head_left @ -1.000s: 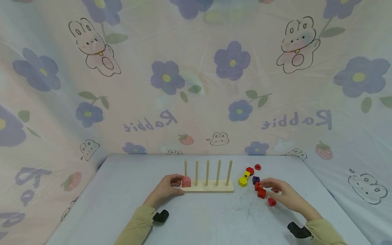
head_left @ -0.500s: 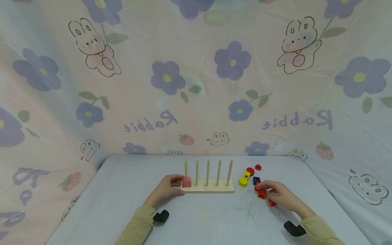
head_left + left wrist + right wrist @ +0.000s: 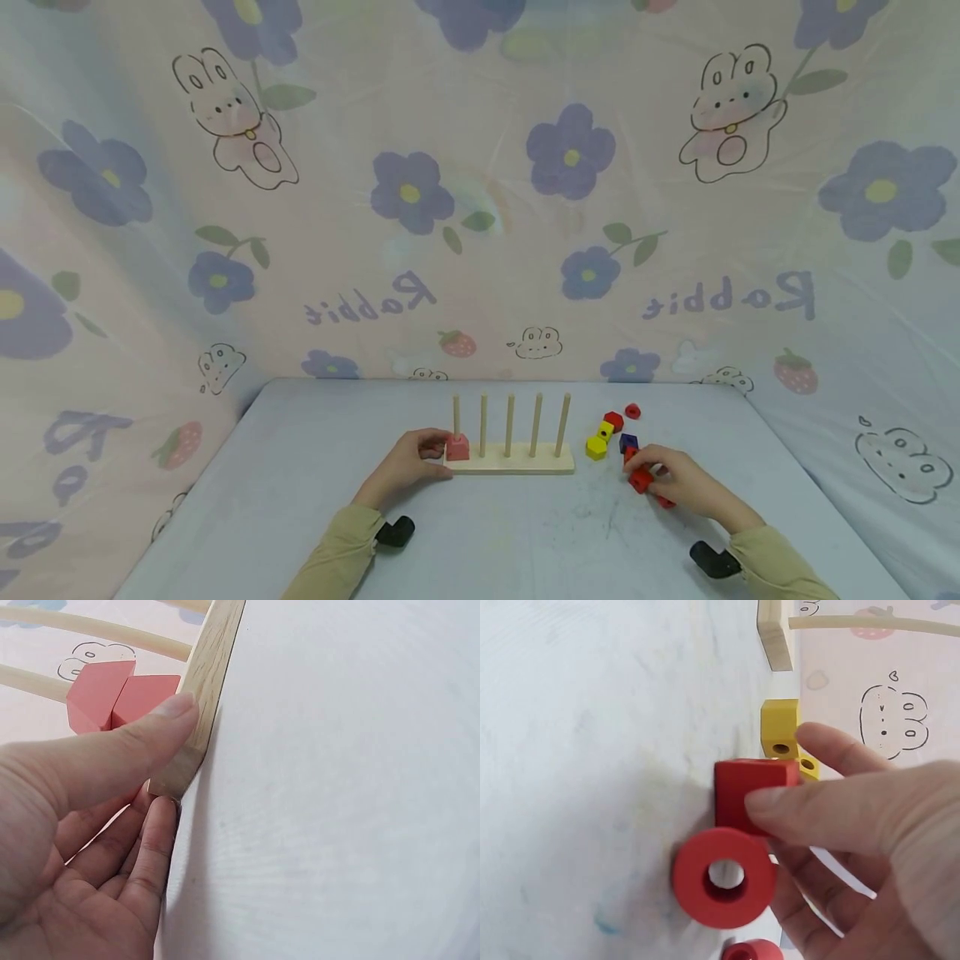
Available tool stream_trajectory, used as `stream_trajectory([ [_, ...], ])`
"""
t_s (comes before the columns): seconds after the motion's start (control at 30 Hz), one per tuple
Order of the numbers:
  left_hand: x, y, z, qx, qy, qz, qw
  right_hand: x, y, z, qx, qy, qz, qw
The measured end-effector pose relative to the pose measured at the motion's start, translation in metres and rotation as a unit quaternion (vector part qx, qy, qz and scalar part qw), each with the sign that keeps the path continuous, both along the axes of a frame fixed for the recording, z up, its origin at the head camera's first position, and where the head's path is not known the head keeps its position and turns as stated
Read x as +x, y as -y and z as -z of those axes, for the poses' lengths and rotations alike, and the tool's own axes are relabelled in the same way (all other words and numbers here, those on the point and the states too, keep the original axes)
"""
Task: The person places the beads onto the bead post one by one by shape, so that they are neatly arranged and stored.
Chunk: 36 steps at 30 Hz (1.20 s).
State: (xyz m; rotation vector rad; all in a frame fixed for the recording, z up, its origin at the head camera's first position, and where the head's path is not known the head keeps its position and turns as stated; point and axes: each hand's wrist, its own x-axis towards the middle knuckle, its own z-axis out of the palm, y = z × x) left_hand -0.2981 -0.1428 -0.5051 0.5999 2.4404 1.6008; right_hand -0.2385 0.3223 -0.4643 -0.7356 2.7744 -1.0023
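My left hand [image 3: 408, 460] grips the left end of a wooden peg stand [image 3: 510, 467], thumb on its front edge and fingers behind the end. Two red blocks [image 3: 124, 697] sit at the foot of its leftmost peg. My right hand [image 3: 686, 483] pinches a red cube bead [image 3: 739, 787] between thumb and index finger, low over the table. Just beside that cube, a red round bead [image 3: 690, 877] shows its hole in the right wrist view. A purple bead [image 3: 628, 442] lies beyond my right fingers, which partly cover another red bead [image 3: 631, 454].
Two yellow beads [image 3: 597, 448] and a red hexagonal bead [image 3: 614, 421] lie between the stand and my right hand. Farther back lies a small red bead [image 3: 633, 411]. The pale table [image 3: 525, 550] ends at a patterned cloth [image 3: 480, 250].
My right hand has moved left and slightly toward me, and its thumb and finger have closed on the red cube bead. My left hand stays on the stand.
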Motion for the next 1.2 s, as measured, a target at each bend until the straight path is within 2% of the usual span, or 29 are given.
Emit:
stream_trajectory([
  [0.17,0.000,-0.001,0.000,-0.004,0.001,-0.003,1.0000,0.001,0.001,-0.006,-0.008,0.004,-0.001,1.0000],
  [0.23,0.003,-0.002,-0.003,-0.003,-0.003,-0.004,1.0000,0.001,0.002,-0.011,-0.025,-0.001,-0.007,0.9997],
  [0.47,0.022,-0.007,-0.032,0.006,-0.012,0.002,0.9999,-0.003,0.016,-0.031,-0.104,-0.014,-0.035,0.9939],
  [0.53,0.025,-0.007,-0.036,0.007,-0.009,0.005,0.9999,-0.005,0.023,-0.037,-0.126,-0.006,-0.038,0.9914],
  [0.63,0.022,-0.007,-0.033,0.008,-0.009,0.006,0.9999,-0.007,0.034,-0.047,-0.158,0.012,-0.037,0.9867],
  [0.87,0.004,-0.003,-0.004,-0.001,-0.013,0.001,0.9999,-0.008,0.066,-0.073,-0.230,0.057,-0.001,0.9715],
  [1.03,0.000,-0.002,-0.001,-0.008,-0.006,0.003,0.9999,-0.009,0.093,-0.091,-0.270,0.067,0.026,0.9603],
  [1.2,-0.001,-0.001,-0.001,-0.014,-0.005,0.002,0.9999,-0.015,0.121,-0.103,-0.307,0.049,0.018,0.9503],
])
